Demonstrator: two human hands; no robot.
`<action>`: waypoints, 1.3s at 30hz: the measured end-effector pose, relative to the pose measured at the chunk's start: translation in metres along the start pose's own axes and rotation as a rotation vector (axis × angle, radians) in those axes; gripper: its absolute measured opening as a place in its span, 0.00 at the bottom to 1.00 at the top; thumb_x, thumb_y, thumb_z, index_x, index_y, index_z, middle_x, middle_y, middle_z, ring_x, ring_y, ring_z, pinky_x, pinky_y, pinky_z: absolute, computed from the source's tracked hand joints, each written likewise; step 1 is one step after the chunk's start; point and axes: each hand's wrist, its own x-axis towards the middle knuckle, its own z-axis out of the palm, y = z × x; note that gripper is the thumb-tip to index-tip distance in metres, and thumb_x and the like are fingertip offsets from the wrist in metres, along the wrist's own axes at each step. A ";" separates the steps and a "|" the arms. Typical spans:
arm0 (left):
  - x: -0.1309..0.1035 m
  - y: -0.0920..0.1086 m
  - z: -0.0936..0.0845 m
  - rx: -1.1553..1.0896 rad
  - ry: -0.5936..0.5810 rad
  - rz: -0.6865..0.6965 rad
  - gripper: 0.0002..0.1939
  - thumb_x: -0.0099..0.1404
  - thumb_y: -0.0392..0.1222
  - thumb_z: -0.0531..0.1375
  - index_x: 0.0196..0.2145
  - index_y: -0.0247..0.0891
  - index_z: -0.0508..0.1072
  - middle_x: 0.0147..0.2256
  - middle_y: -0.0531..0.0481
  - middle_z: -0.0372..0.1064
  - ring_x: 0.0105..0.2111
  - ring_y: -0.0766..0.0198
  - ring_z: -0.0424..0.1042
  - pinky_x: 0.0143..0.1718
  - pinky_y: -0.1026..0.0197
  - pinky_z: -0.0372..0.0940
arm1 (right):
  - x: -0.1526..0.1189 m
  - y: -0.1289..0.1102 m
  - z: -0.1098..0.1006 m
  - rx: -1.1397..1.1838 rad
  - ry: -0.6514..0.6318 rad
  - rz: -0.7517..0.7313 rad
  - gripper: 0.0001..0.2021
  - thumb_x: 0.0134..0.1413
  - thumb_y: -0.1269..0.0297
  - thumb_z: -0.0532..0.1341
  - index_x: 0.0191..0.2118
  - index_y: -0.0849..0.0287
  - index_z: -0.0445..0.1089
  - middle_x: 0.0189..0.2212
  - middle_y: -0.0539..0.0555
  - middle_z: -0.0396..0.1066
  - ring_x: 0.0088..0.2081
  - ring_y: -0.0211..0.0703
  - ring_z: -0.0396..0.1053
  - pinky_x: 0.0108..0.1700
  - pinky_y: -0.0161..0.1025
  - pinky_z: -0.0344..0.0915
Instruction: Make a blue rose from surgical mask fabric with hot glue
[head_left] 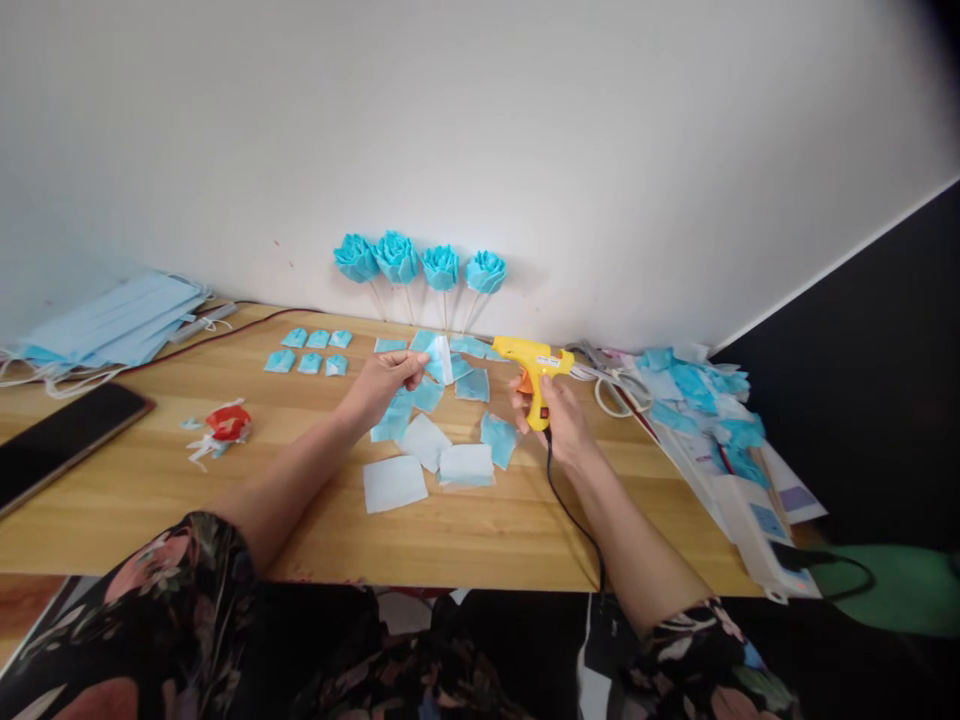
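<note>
At a wooden desk (pixel 150 480), the person's left hand (pixel 382 385) is pinching a folded blue fabric piece (pixel 437 358) in a closed grip, holding it just above the scattered cut squares (pixel 427 440). The right hand (pixel 559 415) is clamping its grip around a yellow glue gun (pixel 531 360), nozzle pointing toward the piece, close beside it. Four blue fabric roses (pixel 420 262) are leaning against the wall behind.

Two bare forearms, left hand (pixel 382 385) and right hand (pixel 559 415) uncovered, no rings or watch visible, short dark sleeves with a floral print in pink, cream and green, matching dark flowered fabric across the lap at 6 o'clock
</note>
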 end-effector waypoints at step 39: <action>-0.004 0.005 0.005 0.034 -0.044 -0.021 0.25 0.55 0.58 0.66 0.16 0.37 0.66 0.19 0.53 0.60 0.24 0.67 0.58 0.31 0.60 0.54 | -0.007 0.012 0.008 -0.152 -0.116 -0.049 0.22 0.62 0.44 0.58 0.29 0.59 0.71 0.21 0.48 0.62 0.24 0.34 0.61 0.27 0.34 0.60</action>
